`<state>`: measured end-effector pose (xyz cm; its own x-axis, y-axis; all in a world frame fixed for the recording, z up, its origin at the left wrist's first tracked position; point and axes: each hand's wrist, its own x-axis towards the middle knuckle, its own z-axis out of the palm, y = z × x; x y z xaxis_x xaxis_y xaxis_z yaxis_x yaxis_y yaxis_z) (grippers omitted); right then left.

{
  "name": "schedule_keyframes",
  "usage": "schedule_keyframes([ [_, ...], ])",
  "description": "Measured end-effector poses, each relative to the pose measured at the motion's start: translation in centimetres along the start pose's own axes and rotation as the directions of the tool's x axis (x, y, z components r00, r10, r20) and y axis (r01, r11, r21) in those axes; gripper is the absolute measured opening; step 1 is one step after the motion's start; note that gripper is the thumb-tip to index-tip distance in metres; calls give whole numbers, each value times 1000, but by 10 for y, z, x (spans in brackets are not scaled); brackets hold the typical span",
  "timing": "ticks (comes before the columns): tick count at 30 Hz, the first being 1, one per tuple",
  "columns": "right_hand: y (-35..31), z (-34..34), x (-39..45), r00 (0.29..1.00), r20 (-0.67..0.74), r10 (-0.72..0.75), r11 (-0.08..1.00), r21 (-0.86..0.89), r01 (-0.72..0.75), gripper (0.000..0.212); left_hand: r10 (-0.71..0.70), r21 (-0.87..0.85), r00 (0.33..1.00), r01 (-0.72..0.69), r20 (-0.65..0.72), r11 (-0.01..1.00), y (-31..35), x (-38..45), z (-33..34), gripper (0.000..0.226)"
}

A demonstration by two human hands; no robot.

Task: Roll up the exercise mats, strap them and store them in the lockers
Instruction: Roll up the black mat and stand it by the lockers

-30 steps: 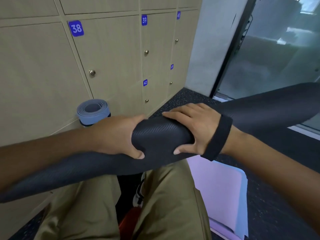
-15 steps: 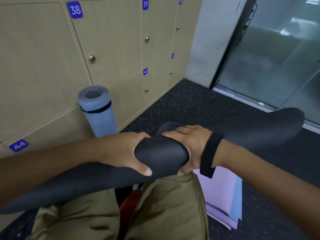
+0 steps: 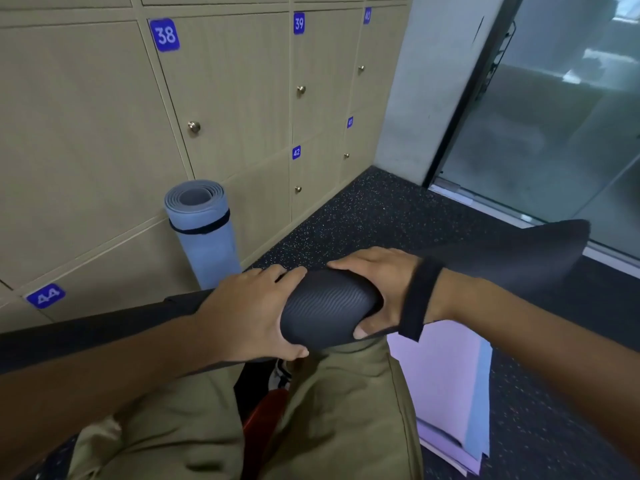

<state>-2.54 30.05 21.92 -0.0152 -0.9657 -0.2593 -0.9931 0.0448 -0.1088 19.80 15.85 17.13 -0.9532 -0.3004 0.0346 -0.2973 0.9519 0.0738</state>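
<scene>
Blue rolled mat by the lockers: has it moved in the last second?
No. The blue rolled mat still stands below locker label 38, right of label 44.

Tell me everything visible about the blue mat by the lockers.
The blue mat is rolled into a tight cylinder and stands upright on the dark speckled floor, against the tan lockers below door 38. It looks like soft foam, with grey-blue spiral layers showing at its open top. A thin black strap circles it near the top. Neither hand touches it; its base is hidden.
</scene>
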Motion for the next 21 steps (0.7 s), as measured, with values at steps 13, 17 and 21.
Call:
schedule_keyframes([
  [13,-2,40,16,938,-345,-15,979,-196,-56,120,18,-455,925,170,380,874,-43,46,-21,93],
  [17,2,21,28,984,-172,40,988,-140,-64,112,-61,-380,951,179,302,908,-44,37,-19,103],
  [21,13,5,45,997,-48,58,995,-80,-61,105,-68,-50,995,72,75,996,-37,13,-16,119],
])
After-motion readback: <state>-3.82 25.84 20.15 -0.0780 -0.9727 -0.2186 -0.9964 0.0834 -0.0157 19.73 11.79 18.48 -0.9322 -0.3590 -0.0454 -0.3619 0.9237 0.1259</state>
